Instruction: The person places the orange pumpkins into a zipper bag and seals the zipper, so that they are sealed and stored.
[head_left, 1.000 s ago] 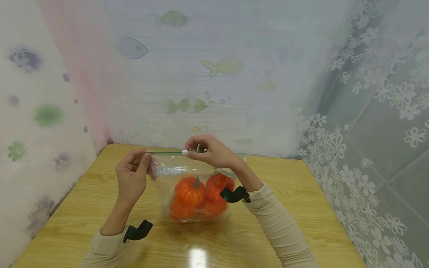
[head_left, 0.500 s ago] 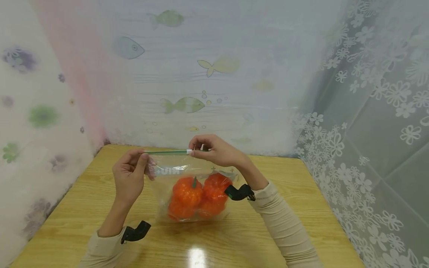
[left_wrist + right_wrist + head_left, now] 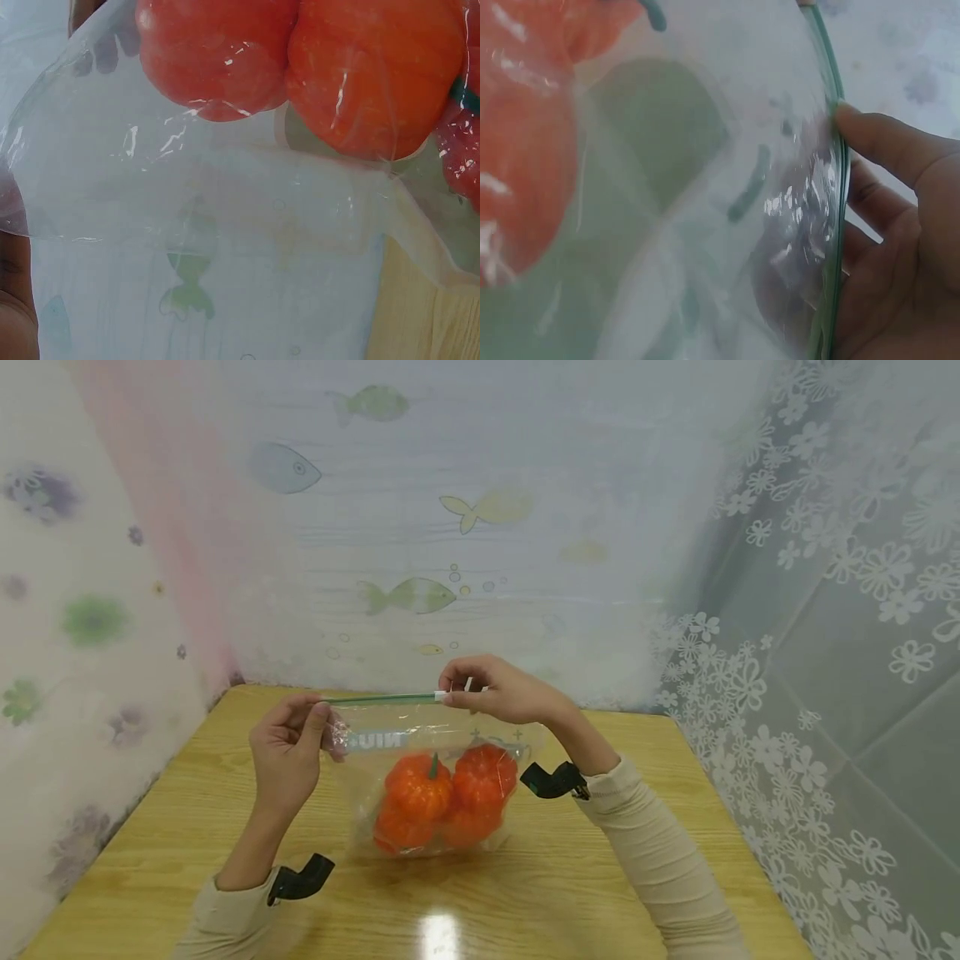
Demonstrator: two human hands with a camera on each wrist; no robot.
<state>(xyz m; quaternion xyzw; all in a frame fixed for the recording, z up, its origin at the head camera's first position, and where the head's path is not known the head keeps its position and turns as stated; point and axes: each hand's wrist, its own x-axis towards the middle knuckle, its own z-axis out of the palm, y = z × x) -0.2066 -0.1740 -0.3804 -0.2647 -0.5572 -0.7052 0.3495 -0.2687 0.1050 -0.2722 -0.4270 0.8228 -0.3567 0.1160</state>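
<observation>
A clear zip bag [image 3: 435, 720] hangs upright between both hands, its green zip strip [image 3: 382, 699] along the top. Several small orange-red pumpkins [image 3: 418, 787] fill its lower part; one shows a green stem [image 3: 433, 766]. My left hand [image 3: 288, 756] pinches the bag's upper left corner between thumb and fingers. Partway along the strip sits a white slider [image 3: 440, 697], and my right hand [image 3: 506, 689] pinches it there. The right wrist view has the right thumb [image 3: 877, 135] against the green strip. Seen from the left wrist, pumpkins [image 3: 217, 52] show through the film.
Beneath the bag is a yellow wood-grain table [image 3: 600, 877]. Fish-print sheeting [image 3: 450, 527] stands behind it, with a flowered sheet [image 3: 75, 693] on the left and a white-flowered grey panel [image 3: 840, 710] on the right. Each wrist carries a black camera mount [image 3: 302, 878].
My right hand has slid the white slider rightward along the green strip, away from my left hand. The left hand keeps its hold on the corner, and the bag stays almost in place.
</observation>
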